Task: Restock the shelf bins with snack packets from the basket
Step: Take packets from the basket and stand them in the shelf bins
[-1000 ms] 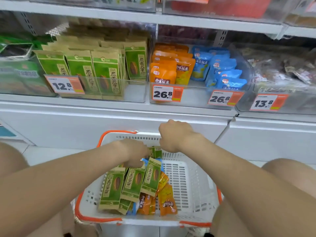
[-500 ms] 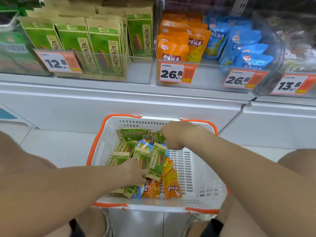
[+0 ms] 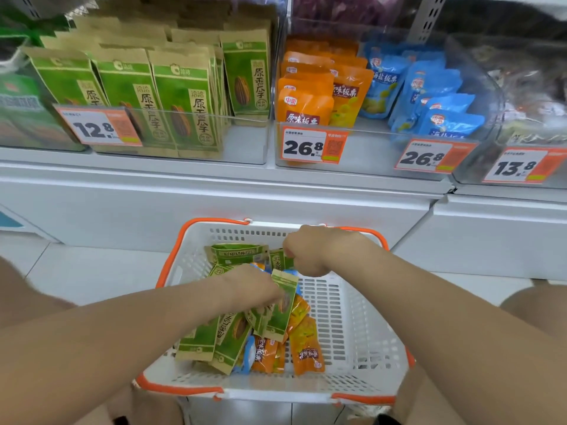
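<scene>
A white basket with orange rim [image 3: 362, 338] sits on the floor below the shelf, holding several green, orange and blue snack packets. My left hand [image 3: 251, 286] reaches into the pile and grips an upright green packet [image 3: 283, 305] at its side. My right hand [image 3: 306, 251] is over the basket's far end, fingers curled on the top edge of another green packet [image 3: 277, 260]. More green packets [image 3: 214, 335] and orange packets [image 3: 305, 348] lie flat beneath. The shelf bin with green packets [image 3: 171, 99] is up left; the orange packet bin [image 3: 310, 96] and blue packet bin [image 3: 429, 96] sit to its right.
Price tags 12.8 [image 3: 96, 125], 26.8 [image 3: 311, 145] and 13.8 [image 3: 521, 165] hang on clear bin fronts. A white cabinet ledge [image 3: 214, 185] juts out under the bins, above the basket. My knees flank the basket on both sides. Pale floor tiles lie left of the basket.
The view has dropped and moved closer to the basket. My left hand slid from the near packets up to the upright green packet; my right hand stayed at the far end on a green packet.
</scene>
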Demonstrator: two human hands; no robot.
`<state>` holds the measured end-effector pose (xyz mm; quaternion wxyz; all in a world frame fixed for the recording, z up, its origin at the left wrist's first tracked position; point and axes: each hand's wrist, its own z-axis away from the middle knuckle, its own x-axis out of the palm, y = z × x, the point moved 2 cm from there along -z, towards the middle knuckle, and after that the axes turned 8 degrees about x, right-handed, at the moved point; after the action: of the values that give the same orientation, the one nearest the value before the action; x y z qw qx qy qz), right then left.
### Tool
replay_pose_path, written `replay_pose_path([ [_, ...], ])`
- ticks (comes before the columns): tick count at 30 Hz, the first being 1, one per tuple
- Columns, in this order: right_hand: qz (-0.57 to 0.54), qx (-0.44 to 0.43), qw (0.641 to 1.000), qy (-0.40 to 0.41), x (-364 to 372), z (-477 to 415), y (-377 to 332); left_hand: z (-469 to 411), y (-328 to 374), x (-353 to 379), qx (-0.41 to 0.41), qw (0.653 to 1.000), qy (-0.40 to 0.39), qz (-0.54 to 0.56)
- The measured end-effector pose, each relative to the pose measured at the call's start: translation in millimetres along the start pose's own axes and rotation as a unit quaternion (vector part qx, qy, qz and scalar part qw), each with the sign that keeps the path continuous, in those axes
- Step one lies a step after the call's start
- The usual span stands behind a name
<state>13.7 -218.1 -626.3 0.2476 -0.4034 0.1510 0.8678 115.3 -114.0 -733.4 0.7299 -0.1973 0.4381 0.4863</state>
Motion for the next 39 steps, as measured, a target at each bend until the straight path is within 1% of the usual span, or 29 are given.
replay_pose_path([
  [1,-0.004,0.004,1.0,0.004,-1.7,0.2,3.1,1.1,-7.0,-7.4,-0.027,0.996,0.046,0.064],
  [3,-0.011,0.007,1.0,0.008,-5.4,1.5,8.1,6.7,-19.5,-24.2,-0.072,0.968,0.155,0.183],
  [5,-0.026,0.002,1.0,0.011,-9.4,2.3,12.0,14.5,-27.9,-39.8,-0.097,0.919,0.254,0.286],
  [7,-0.057,0.003,0.998,0.019,-15.6,4.3,14.5,23.6,-31.6,-54.7,-0.11,0.862,0.339,0.361],
  [10,-0.123,0.011,0.989,0.078,-29.7,8.9,20.3,35.6,-32.3,-71.3,-0.125,0.792,0.411,0.434],
  [13,-0.202,0.012,0.969,0.144,-46.4,19.4,27.1,47.9,-30.1,-83.9,-0.129,0.722,0.472,0.489],
  [15,-0.282,-0.002,0.946,0.161,-55.4,27.3,29.4,58.4,-30.8,-93.1,-0.144,0.68,0.511,0.506],
  [17,-0.358,-0.027,0.912,0.196,-63.7,33.2,29.2,69.8,-31.0,-105.9,-0.143,0.666,0.535,0.501],
  [19,-0.427,-0.05,0.869,0.245,-70.1,38.5,25.7,81.9,-29.9,-121.1,-0.13,0.65,0.56,0.498],
  [21,-0.479,-0.067,0.822,0.301,-75.0,42.1,22.0,95.0,-30.6,-136.3,-0.134,0.615,0.597,0.498],
  [22,-0.492,-0.075,0.805,0.322,-77.3,44.8,19.1,100.7,-30.9,-143.5,-0.138,0.598,0.612,0.499],
  [24,-0.536,-0.09,0.769,0.336,-82.1,50.6,13.6,110.3,-31.9,-155.9,-0.14,0.573,0.629,0.507],
  [26,-0.575,-0.1,0.736,0.344,-90.2,59.1,9.4,119.0,-33.3,-167.1,-0.131,0.563,0.638,0.509],
  [27,-0.579,-0.103,0.726,0.357,-96.3,64.9,7.5,124.0,-34.4,-173.2,-0.123,0.564,0.642,0.505],
  [28,-0.572,-0.104,0.72,0.378,-103.0,70.5,6.5,129.5,-35.2,-180.2,-0.114,0.572,0.644,0.495],
  [30,-0.545,-0.098,0.707,0.44,-117.3,80.5,5.5,140.9,-38.8,-195.4,-0.108,0.605,0.65,0.447],
  [31,-0.534,-0.095,0.693,0.475,-124.0,85.0,6.2,146.3,-42.1,-202.1,-0.117,0.621,0.657,0.413],
  [32,-0.526,-0.093,0.673,0.513,-130.7,89.5,7.3,151.7,-46.3,-208.0,-0.133,0.627,0.669,0.376],
  [34,-0.502,-0.088,0.632,0.584,-143.6,97.3,9.2,162.8,-55.9,-215.9,-0.176,0.62,0.701,0.304],
  [35,-0.485,-0.084,0.619,0.612,-150.1,99.4,9.5,168.3,-61.1,-218.1,-0.205,0.62,0.71,0.263],
  [36,-0.466,-0.078,0.613,0.634,-156.2,99.6,9.6,173.1,-66.2,-219.8,-0.238,0.628,0.708,0.219],
  [37,-0.443,-0.071,0.615,0.649,-162.4,97.6,9.2,177.0,-71.3,-221.4,-0.271,0.644,0.693,0.179],
  [39,-0.403,-0.062,0.639,0.652,-173.8,89.3,6.1,182.5,-79.9,-224.4,-0.321,0.685,0.641,0.129],
])
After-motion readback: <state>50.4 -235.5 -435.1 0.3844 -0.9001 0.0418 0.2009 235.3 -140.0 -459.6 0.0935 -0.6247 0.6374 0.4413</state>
